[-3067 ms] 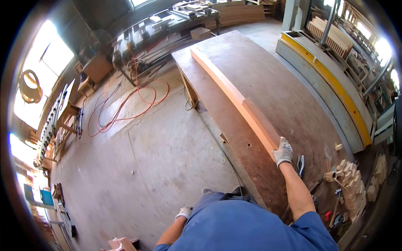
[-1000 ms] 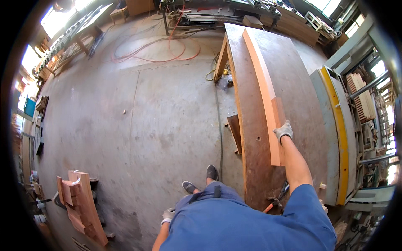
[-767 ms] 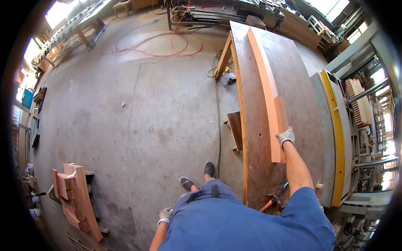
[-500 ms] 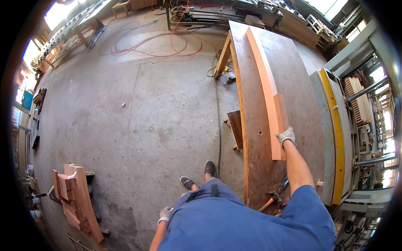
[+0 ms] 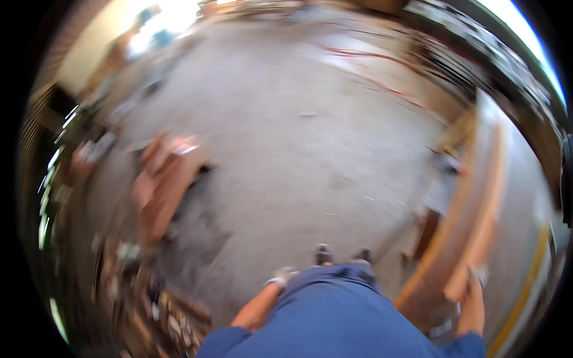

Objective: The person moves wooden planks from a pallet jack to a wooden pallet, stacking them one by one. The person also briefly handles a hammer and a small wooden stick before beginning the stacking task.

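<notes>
The picture is blurred by motion. My right hand (image 5: 476,275), in a light glove, rests on the near end of a long pale wooden plank (image 5: 484,206) that lies on a big brown panel (image 5: 513,179) at the right. Whether the fingers grip the plank is unclear. My left hand (image 5: 282,276), also gloved, hangs at my side above the concrete floor (image 5: 286,149) with nothing in it; its fingers are too blurred to read. My shoes (image 5: 343,255) show below the blue garment.
A stack of reddish wood pieces (image 5: 164,185) lies on the floor at the left. Red cables (image 5: 370,65) run across the far floor. Cluttered shelves and tools line the left edge. A yellow-edged machine (image 5: 525,292) stands at the far right.
The view has swung sharply to the left, so the panel and plank now sit at the right rim and the reddish wood stack nears the middle. My right hand stays at the plank's end.
</notes>
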Motion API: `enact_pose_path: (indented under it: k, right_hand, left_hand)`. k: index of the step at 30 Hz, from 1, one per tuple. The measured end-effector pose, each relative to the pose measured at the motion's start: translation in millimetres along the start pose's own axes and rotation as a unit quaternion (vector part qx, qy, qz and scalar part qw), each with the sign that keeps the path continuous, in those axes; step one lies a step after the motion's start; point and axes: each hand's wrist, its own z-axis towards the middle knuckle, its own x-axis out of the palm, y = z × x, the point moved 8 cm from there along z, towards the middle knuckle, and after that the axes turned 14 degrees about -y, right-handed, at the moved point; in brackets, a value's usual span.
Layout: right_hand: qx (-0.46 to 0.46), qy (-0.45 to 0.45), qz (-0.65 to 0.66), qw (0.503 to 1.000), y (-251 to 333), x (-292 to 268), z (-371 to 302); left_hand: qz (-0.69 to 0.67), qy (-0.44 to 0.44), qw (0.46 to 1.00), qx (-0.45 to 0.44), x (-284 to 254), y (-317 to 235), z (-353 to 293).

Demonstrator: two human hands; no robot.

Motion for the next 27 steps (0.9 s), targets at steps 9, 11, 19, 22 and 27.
enact_pose_path:
  k: [9,11,19,22,27]
  right_hand:
    - [-0.070,-0.061,0.281,0.955,246.7,-87.9,-80.8]
    - [-0.102,-0.025,0.314,0.944,285.7,-88.3,-97.1]
    - [-0.162,0.086,0.363,0.914,366.3,-80.2,-124.9]
    - [-0.173,0.110,0.369,0.906,378.3,-75.8,-132.2]
    - [-0.195,0.154,0.374,0.894,393.7,-69.0,-145.8]
  left_hand:
    - [-0.109,-0.055,0.988,-0.093,31.0,50.7,-22.8]
    - [-0.108,-0.068,0.986,-0.111,25.6,45.3,-52.4]
    - [-0.150,-0.064,0.981,-0.105,47.8,50.2,-56.0]
    - [-0.135,-0.073,0.981,-0.118,44.3,49.4,-60.0]
    - [-0.173,-0.063,0.970,-0.161,52.5,53.4,-74.9]
